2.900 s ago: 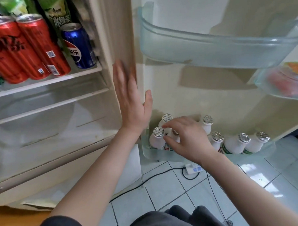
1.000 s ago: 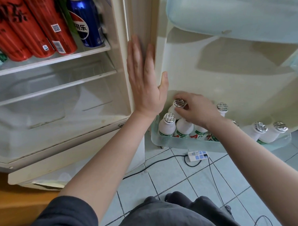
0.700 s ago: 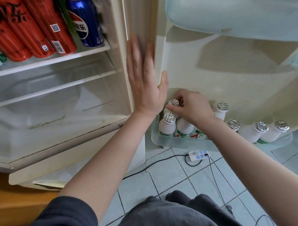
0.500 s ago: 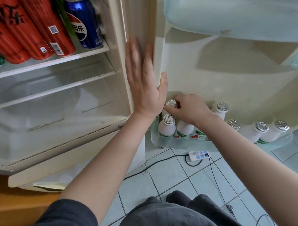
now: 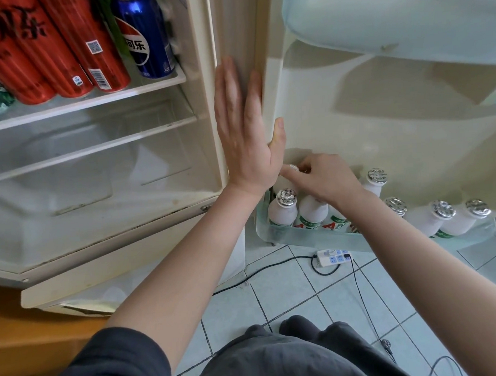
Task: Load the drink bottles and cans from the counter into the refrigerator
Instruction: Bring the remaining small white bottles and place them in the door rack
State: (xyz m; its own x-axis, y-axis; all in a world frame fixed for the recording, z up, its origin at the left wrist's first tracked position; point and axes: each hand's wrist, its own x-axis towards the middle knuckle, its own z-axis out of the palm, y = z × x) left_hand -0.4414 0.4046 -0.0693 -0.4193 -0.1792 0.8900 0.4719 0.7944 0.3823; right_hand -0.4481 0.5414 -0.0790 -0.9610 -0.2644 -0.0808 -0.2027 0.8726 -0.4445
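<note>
A small white bottle sits at the back left of the lower door bin among other white bottles, its foil cap pinched by the curled fingers of the right hand. The left hand lies flat, fingers straight, against the refrigerator's front edge and holds nothing. Red cans and a blue can stand on the upper shelf.

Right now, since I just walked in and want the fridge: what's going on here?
A person is loading the open refrigerator. Their left hand lies flat against the cabinet's front edge, thumb on the door. Their right hand pinches the foil cap of a small white bottle at the left end of the bottom door bin, where more white bottles stand. Red cans and a blue can sit on the upper shelf.
</note>
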